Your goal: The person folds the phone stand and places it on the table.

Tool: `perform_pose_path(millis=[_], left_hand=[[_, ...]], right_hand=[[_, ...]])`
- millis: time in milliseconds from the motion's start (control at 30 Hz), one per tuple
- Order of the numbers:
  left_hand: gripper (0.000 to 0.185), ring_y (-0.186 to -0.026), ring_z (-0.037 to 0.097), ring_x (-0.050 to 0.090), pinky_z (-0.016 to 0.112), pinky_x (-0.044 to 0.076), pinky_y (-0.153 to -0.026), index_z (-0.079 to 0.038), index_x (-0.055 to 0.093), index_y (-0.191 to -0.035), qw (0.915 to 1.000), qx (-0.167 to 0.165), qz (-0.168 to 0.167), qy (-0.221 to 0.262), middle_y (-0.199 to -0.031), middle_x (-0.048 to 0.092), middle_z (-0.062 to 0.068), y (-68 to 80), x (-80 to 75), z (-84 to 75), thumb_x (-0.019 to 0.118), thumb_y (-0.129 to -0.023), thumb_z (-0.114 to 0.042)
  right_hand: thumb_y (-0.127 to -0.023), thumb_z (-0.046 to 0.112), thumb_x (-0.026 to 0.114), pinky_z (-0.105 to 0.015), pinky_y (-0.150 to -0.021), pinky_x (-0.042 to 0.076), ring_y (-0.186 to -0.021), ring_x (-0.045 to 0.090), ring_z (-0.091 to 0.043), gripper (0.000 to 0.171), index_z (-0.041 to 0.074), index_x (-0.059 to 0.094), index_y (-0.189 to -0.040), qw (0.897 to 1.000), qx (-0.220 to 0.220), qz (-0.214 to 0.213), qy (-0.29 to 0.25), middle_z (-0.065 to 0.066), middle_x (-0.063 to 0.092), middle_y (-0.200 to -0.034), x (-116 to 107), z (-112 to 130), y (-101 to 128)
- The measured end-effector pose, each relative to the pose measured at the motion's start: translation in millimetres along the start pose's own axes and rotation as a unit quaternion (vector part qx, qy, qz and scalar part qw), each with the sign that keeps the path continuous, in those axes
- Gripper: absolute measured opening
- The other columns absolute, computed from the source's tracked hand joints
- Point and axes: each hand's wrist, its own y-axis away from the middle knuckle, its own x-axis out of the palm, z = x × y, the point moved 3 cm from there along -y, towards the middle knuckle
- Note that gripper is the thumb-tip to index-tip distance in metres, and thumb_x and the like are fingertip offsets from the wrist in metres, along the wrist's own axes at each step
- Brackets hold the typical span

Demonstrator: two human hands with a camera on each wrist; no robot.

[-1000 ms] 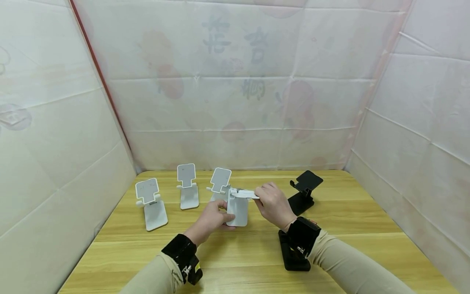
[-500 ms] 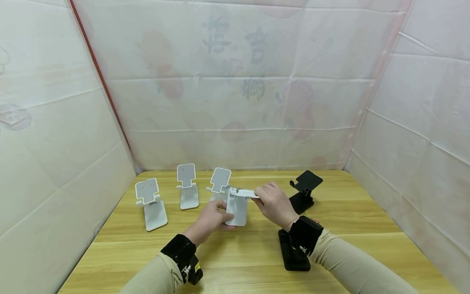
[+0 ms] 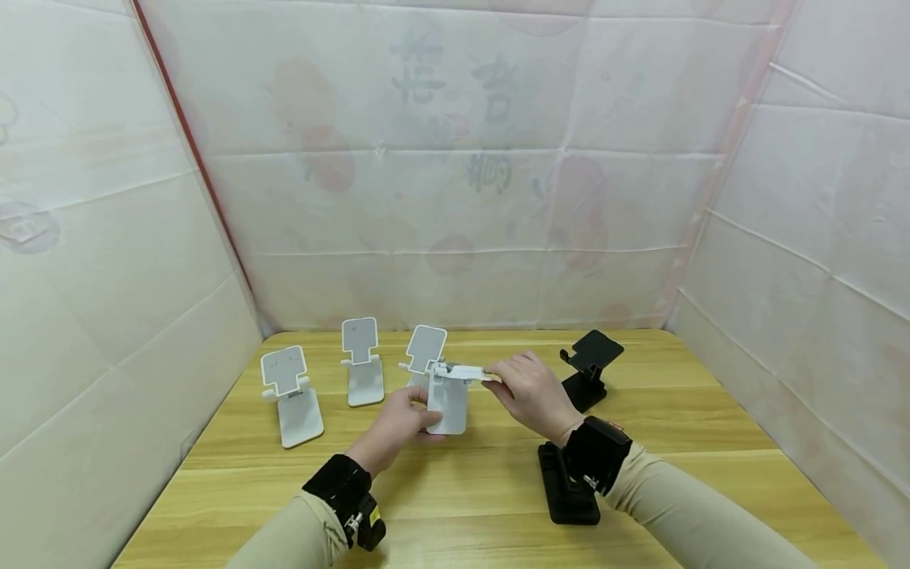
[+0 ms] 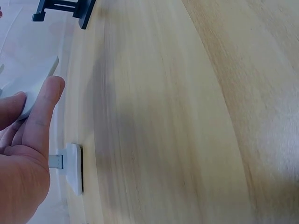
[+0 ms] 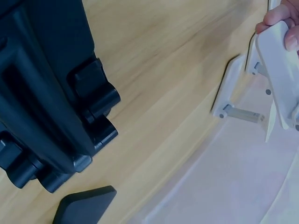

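Observation:
A white folding phone stand (image 3: 448,405) is held just above the wooden table (image 3: 483,490) at its middle. My left hand (image 3: 418,412) grips the stand's upright base plate from the left. My right hand (image 3: 498,376) pinches the stand's top plate (image 3: 465,372), which lies nearly level. In the left wrist view my fingers (image 4: 44,107) press on the white plate (image 4: 28,88). The right wrist view shows fingertips (image 5: 280,14) on the white plate (image 5: 280,79).
Three unfolded white stands (image 3: 291,395) (image 3: 362,363) (image 3: 425,350) stand in a row at the back left. An unfolded black stand (image 3: 590,367) is at the back right. A folded black stand (image 3: 565,494) (image 5: 42,107) lies under my right wrist. Fabric walls enclose the table.
Both hands and the held white stand have shifted a little to the left. The grip on it looks the same.

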Motion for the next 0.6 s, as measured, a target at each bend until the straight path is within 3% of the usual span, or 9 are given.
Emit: perform_pose_path(millis=[300, 600], left_hand=[[0.018, -0.097, 0.036, 0.071, 0.043, 0.066, -0.081, 0.01, 0.055, -0.109, 0.9998, -0.008, -0.016, -0.004, -0.121, 0.059, 0.033, 1.6, -5.0, 0.2, 0.064, -0.094, 0.007], [0.016, -0.092, 0.032, 0.071, 0.044, 0.066, -0.081, 0.009, 0.056, -0.108, 0.9995, -0.016, -0.024, -0.012, -0.121, 0.06, 0.032, 0.7, -5.3, 1.4, 0.065, -0.094, 0.006]], right_hand=[[-0.087, 0.01, 0.08, -0.032, -0.077, 0.055, -0.075, 0.061, -0.014, 0.018, 0.01, 0.068, -0.101, 0.999, -0.043, -0.013, 0.001, 0.002, 0.068, -0.087, -5.8, 3.7, -5.6], [-0.088, 0.011, 0.08, -0.032, -0.078, 0.055, -0.074, 0.061, -0.014, 0.015, 0.01, 0.068, -0.096, 0.999, -0.053, -0.01, 0.003, 0.001, 0.067, -0.083, -8.7, 5.9, -7.3]])
